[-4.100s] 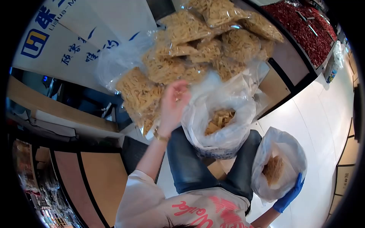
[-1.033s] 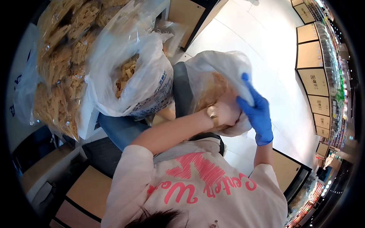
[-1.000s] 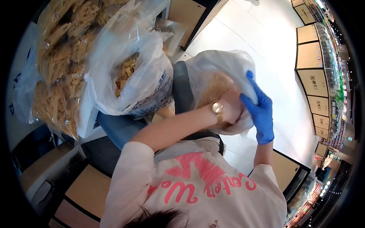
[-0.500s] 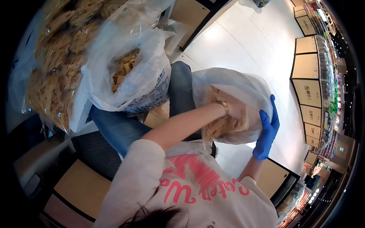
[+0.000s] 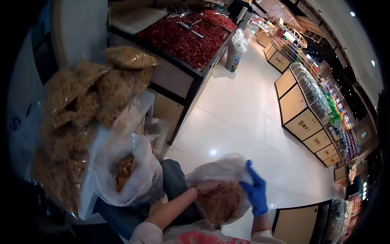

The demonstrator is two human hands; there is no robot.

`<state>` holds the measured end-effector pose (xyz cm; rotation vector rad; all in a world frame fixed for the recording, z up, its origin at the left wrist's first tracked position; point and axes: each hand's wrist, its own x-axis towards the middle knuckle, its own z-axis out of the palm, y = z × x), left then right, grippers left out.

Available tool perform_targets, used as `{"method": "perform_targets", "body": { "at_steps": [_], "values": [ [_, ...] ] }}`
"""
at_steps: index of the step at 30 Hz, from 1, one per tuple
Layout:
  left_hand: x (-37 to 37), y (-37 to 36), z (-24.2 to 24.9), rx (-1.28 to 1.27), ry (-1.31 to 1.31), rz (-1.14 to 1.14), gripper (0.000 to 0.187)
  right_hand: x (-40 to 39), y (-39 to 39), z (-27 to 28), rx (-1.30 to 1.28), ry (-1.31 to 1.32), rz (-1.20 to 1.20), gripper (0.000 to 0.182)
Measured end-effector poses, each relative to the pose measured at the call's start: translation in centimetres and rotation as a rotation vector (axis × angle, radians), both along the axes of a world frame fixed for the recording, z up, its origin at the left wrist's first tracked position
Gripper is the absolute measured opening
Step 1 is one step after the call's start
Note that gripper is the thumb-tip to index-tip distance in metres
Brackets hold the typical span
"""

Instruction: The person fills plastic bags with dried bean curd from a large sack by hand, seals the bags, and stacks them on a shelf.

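A translucent white plastic bag (image 5: 221,168) sits in front of my lap, with tan, flaky pieces (image 5: 221,201) showing inside. My left hand (image 5: 211,186) is bare, with a gold-coloured band at the wrist, and reaches into this bag. Plastic covers its fingers, so their grip cannot be seen. At the bag's right side, my right hand (image 5: 256,191) in a blue glove holds the edge between thumb and fingers. To the left, a second white bag (image 5: 140,183) with printed lettering stands open by my leg, holding tan strip-like pieces (image 5: 124,171).
Clear bags of tan dried food (image 5: 81,101) are heaped on the left. Behind them stands a bin of red items (image 5: 187,36). A wooden-fronted cabinet (image 5: 298,223) is close at right. Shelf units (image 5: 304,118) line the aisle beyond the pale tiled floor (image 5: 227,118).
The view has tilted up, showing the red bin and more aisle. The bag between my hands now looks more closed over, with plastic across my left hand. My right hand stays at its edge.
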<state>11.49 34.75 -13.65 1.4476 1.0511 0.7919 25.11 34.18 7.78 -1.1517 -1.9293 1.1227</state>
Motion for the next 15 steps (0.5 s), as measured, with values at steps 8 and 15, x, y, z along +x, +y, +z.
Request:
{"method": "perform_targets", "body": {
  "at_steps": [8, 15],
  "values": [
    [-5.7, -1.6, 1.0, 0.020, 0.026, 0.168, 0.047, 4.2, 0.5, -0.1, 0.025, 0.008, -0.134, 0.062],
    [-7.1, 0.4, 4.4, -0.056, 0.225, -0.764, 0.059, -2.0, -1.5, -2.7, 0.066, -0.157, 0.264, 0.053]
  ]
}}
